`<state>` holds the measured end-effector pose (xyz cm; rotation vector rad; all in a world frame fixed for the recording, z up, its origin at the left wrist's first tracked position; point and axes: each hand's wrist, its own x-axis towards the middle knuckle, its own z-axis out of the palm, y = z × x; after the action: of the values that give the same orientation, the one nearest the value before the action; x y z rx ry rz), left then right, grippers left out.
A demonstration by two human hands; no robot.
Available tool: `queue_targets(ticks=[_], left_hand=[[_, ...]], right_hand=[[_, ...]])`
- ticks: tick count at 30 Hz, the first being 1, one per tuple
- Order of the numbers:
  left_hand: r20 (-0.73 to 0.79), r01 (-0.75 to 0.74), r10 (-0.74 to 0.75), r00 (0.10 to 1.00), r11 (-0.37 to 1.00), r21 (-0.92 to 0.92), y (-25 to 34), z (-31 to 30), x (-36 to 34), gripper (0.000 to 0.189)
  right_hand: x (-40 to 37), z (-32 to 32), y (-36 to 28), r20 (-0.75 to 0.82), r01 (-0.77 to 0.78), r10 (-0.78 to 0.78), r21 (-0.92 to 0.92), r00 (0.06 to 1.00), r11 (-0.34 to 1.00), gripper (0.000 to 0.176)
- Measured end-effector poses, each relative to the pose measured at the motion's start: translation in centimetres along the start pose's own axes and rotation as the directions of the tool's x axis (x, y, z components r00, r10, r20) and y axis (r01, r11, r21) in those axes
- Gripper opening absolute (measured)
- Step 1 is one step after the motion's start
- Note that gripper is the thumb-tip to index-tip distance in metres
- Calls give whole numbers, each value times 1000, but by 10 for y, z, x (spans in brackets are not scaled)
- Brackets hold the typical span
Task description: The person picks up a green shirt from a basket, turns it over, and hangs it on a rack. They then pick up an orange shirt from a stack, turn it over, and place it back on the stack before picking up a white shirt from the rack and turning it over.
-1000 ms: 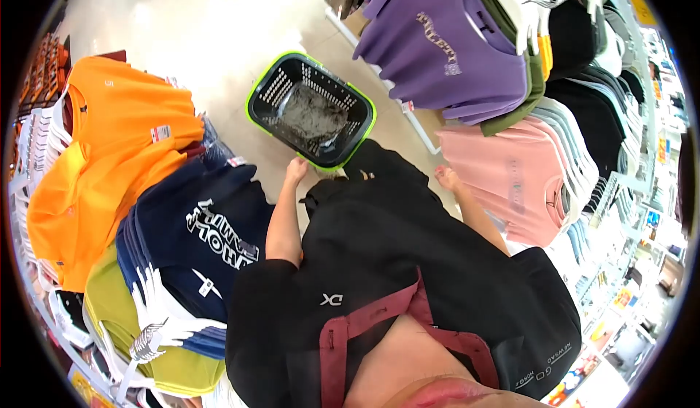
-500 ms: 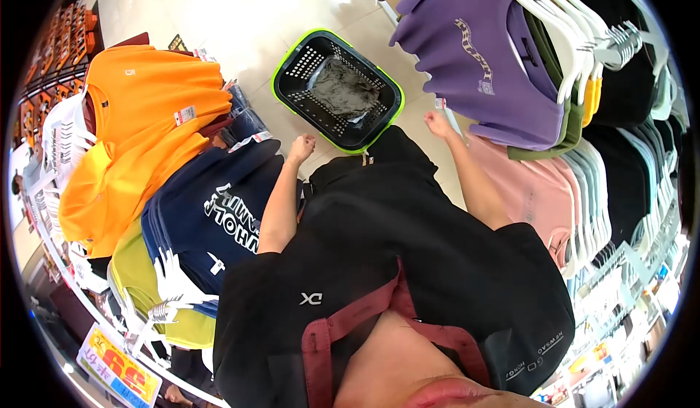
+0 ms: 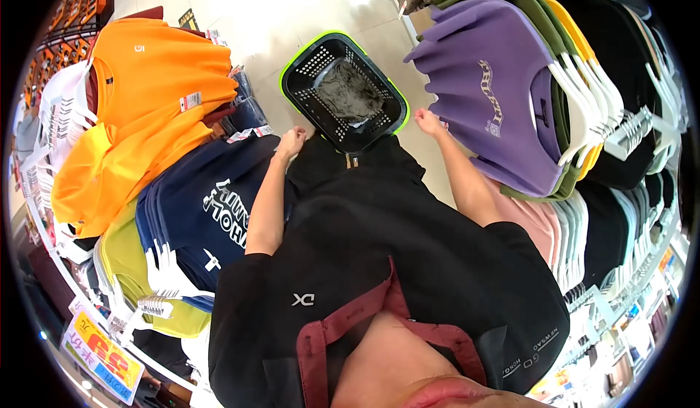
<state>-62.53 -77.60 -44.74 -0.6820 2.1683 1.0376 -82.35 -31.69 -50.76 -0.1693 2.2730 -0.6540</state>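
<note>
Two hands are hovering apart with fingers loosely curled, neither visibly grasping anything — the left hand (image 3: 292,142) near the left side of the green-rimmed basket (image 3: 302,91), the right hand (image 3: 430,122) near the purple shirt (image 3: 485,91). Something grey and crumpled (image 3: 351,91) is lying mid-basket, and orange shirts (image 3: 157,80) are hanging at left.

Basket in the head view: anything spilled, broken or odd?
Nothing clearly wrong. The basket's visible rim looks intact, with no spill seen beside it. The greyish item inside lies crumpled; can't tell if that's a fault.
</note>
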Motion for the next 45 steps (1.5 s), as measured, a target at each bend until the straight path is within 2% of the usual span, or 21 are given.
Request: queue_targets(ticks=[8,14,19,21,22,23,24,26,27,28,29,30,32,36,38,40,41,42,43,44,45], left_hand=[[-17,-100,101,995,995,26,-31,-68,59,30],[43,-286,285,958,958,19,0,-172,181,30],[17,-626,653,757,733,-266,187,-302,173,28],[14,-620,758,652,544,-565,271,-355,121,22],[-22,-644,863,505,360,-675,302,-377,94,21],[-48,-591,921,387,208,-780,332,-404,56,18],[-224,-537,966,131,-121,-835,355,-417,33,15],[-435,-85,895,103,-428,-900,392,-431,-34,7],[-503,36,862,62,-506,-862,403,-446,-58,13],[-562,406,827,19,-520,-752,421,-444,-82,18],[-172,729,985,26,-136,-671,410,-469,-101,18],[-123,833,992,31,-93,-546,412,-477,-108,17],[-139,856,945,-295,197,-478,415,-481,-83,76],[-491,980,871,-14,-87,-182,424,-436,-16,30],[-58,603,997,43,-72,-795,388,-433,43,12],[-79,-22,986,145,-77,-997,349,-413,122,2],[40,-160,817,575,161,-974,304,-390,143,9],[177,-102,509,842,474,-875,253,-363,180,22],[-20,-178,207,978,783,-596,198,-330,211,25],[-251,-216,220,943,975,44,123,-295,214,37],[-191,38,60,980,881,471,40,-261,188,55]], right_hand=[[21,51,26,17,-161,162,-46,987,986,25],[25,41,-100,-99,-300,300,12,949,954,29],[64,18,-267,-86,-121,137,171,987,978,30],[82,11,-318,-87,-106,123,181,989,978,30],[87,11,-335,-64,-89,102,185,993,979,30],[97,13,-344,-45,-77,84,140,995,987,30],[111,19,-337,-34,-78,84,142,996,987,30],[141,53,-303,-60,26,-17,156,998,987,29],[143,37,-326,74,-140,132,116,988,983,34],[151,39,-328,76,-124,114,146,991,981,33],[162,48,-313,71,-97,92,83,993,992,31],[172,49,-312,63,-66,65,15,996,998,30],[189,44,-316,108,-49,62,-112,992,993,31],[290,46,-312,180,88,-27,-341,983,936,36],[351,71,-316,173,159,-97,-393,980,906,38],[408,82,-325,179,367,-323,-547,929,752,39],[432,92,-326,181,411,-377,-554,909,724,44],[454,102,-325,207,407,-353,-553,912,727,39],[480,110,-323,274,374,-255,-635,927,676,38],[492,120,-321,336,349,-143,-707,931,615,37],[495,122,-325,346,378,-171,-718,922,584,35]])
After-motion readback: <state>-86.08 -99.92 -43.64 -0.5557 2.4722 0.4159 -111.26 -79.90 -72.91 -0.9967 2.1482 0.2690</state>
